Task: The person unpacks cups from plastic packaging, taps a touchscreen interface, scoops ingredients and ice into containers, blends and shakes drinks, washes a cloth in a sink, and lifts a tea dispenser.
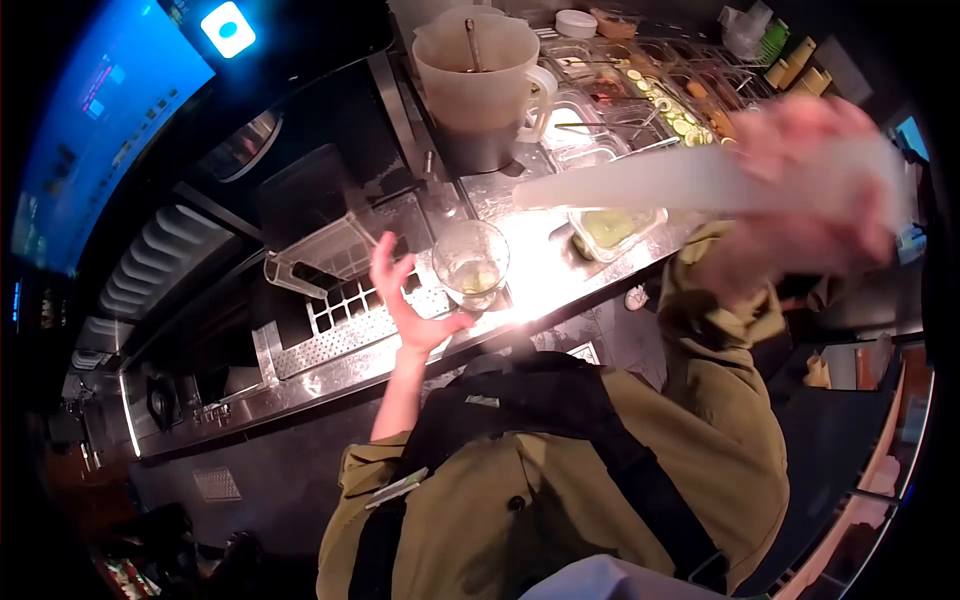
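Observation:
A clear cup (470, 262) with pale green pieces at its bottom stands on the metal counter. My left hand (412, 300) is beside it, with thumb and fingers spread apart; the thumb is close to the cup's lower edge, and I cannot tell whether it touches. Raised on the other side, my right hand (800, 190) is smeared by motion. Its fingers are wrapped round a long whitish stick, which looks like a muddler (630, 182), pointing left above the counter. Below that stick sits a clear tub (612, 232) of something green.
A large translucent pitcher (480, 85) with brown liquid and a metal handle in it stands behind the cup. Trays of sliced fruit (675, 110) are at the back right. To the left are a clear bin (325, 235), a perforated drain tray (345, 335) and a blue screen (100, 110).

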Demonstrator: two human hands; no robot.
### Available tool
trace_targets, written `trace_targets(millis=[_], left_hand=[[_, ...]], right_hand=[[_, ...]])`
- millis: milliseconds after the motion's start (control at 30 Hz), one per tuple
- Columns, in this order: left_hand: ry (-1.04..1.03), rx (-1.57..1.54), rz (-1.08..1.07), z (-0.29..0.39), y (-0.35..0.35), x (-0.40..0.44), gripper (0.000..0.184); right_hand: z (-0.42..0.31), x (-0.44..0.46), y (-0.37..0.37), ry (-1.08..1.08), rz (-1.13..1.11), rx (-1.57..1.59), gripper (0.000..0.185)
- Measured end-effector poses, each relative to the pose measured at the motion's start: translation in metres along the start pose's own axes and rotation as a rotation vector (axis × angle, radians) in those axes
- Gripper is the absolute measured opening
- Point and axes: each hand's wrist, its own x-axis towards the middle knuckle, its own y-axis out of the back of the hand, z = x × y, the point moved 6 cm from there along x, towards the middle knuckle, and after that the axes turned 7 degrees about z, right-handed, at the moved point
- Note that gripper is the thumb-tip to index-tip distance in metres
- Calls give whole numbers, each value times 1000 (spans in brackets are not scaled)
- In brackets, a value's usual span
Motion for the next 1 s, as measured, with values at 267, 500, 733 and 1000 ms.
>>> trace_targets(millis=[267, 500, 733, 1000], left_hand=[[290, -257, 45, -42, -48, -54, 88], [526, -403, 343, -50, 8, -53, 84], [607, -559, 164, -21, 7, -35, 98], [625, -497, -89, 4, -28, -3, 111]], right_hand=[[235, -92, 28, 18, 578, -473, 27], [267, -264, -5, -619, 142, -932, 36], [170, -270, 24, -195, 56, -1270, 62], [49, -257, 319, -284, 1253, -1702, 108]])
